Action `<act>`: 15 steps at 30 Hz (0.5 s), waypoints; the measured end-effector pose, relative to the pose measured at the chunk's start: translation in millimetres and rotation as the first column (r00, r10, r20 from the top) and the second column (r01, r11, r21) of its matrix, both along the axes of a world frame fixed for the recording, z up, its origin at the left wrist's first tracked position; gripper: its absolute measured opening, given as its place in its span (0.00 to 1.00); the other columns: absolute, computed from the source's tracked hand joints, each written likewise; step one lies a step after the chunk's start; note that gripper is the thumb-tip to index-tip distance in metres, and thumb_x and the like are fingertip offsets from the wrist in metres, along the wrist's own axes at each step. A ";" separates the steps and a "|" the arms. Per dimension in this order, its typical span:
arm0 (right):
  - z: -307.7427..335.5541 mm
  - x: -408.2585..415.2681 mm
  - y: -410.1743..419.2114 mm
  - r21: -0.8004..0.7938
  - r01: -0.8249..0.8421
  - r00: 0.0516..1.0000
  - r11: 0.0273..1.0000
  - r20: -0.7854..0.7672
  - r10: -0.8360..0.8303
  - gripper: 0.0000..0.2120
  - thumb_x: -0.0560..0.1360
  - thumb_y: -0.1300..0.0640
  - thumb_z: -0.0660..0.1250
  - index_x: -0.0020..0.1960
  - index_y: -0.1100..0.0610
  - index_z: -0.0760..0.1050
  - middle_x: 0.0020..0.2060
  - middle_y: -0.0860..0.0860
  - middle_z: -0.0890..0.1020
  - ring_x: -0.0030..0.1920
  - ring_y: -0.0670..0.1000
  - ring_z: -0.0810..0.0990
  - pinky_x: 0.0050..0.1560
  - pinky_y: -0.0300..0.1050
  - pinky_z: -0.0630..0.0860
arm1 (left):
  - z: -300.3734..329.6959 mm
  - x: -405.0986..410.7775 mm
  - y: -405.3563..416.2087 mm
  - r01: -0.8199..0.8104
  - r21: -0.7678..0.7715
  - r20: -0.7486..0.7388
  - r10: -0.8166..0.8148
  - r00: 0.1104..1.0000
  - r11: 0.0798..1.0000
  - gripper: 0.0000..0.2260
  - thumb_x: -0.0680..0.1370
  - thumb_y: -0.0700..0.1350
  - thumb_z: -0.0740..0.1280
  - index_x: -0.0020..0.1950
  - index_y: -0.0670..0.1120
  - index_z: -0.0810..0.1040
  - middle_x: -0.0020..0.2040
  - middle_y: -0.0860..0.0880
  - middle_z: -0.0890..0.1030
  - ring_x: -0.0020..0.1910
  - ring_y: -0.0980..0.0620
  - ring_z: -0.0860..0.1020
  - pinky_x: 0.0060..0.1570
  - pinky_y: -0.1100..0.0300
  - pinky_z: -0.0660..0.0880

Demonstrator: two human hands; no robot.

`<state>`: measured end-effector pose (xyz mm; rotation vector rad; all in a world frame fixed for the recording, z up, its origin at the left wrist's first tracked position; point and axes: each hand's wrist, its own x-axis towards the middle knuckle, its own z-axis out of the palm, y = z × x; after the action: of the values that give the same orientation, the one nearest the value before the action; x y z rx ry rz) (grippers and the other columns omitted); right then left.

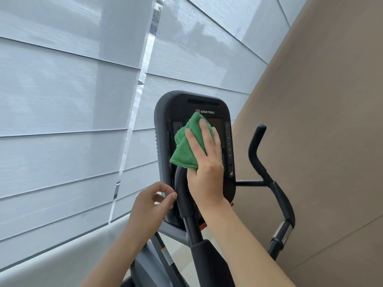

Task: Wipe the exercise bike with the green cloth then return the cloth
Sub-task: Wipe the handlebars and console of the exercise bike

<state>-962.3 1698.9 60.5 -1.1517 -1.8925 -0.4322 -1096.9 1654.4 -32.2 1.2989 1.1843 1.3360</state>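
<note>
The exercise bike's black console, marked STAR TRAC, stands upright in the middle of the view. A folded green cloth lies flat against its screen. My right hand presses the cloth onto the screen with straight fingers spread over it. My left hand is at the console's lower left edge, its fingers loosely curled and its fingertips touching the edge beside the left handlebar. The lower half of the screen is hidden behind my right hand.
The right handlebar curves up beside a tan wall panel on the right. Grey window blinds fill the left and back. The bike's post and grey frame run down between my forearms.
</note>
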 end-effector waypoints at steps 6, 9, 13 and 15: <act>-6.7 8.4 -21.1 0.021 0.030 0.996 0.999 0.086 -0.032 0.28 0.76 0.71 0.64 0.73 0.56 0.79 0.81 0.51 0.67 0.81 0.61 0.63 0.82 0.51 0.62 | -2.8 -16.9 -0.5 0.009 0.006 -0.030 -0.009 1.000 1.000 0.05 0.80 0.45 0.73 0.46 0.54 0.83 0.37 0.51 0.85 0.40 0.50 0.85 0.50 0.47 0.83; 0.3 8.6 -26.9 0.010 0.062 0.994 0.998 0.095 -0.063 0.26 0.74 0.69 0.63 0.69 0.56 0.82 0.79 0.51 0.70 0.74 0.62 0.70 0.75 0.56 0.73 | -1.0 -21.9 0.6 -0.004 0.026 -0.018 0.004 1.000 1.000 0.06 0.80 0.44 0.73 0.45 0.54 0.83 0.37 0.51 0.85 0.39 0.52 0.85 0.49 0.47 0.82; 7.7 6.1 -34.0 -0.071 0.072 0.992 0.995 0.108 -0.064 0.27 0.72 0.68 0.64 0.69 0.55 0.81 0.80 0.50 0.68 0.74 0.60 0.68 0.73 0.56 0.74 | 0.0 -23.5 -0.6 -0.004 0.026 -0.016 0.004 1.000 1.000 0.07 0.80 0.43 0.73 0.44 0.55 0.83 0.37 0.51 0.85 0.38 0.54 0.85 0.47 0.51 0.80; 7.2 2.9 -36.9 -0.130 0.062 0.992 0.990 0.117 -0.047 0.26 0.73 0.62 0.71 0.72 0.54 0.78 0.81 0.49 0.63 0.77 0.58 0.63 0.77 0.55 0.69 | -0.1 -25.0 -0.9 -0.004 0.023 -0.015 0.004 1.000 1.000 0.08 0.80 0.43 0.73 0.44 0.55 0.83 0.38 0.51 0.85 0.38 0.54 0.85 0.45 0.54 0.79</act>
<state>-959.4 1662.0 67.6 -1.2929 -2.0173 -0.4138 -1121.9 1653.5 -32.2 1.3258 1.1859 1.3482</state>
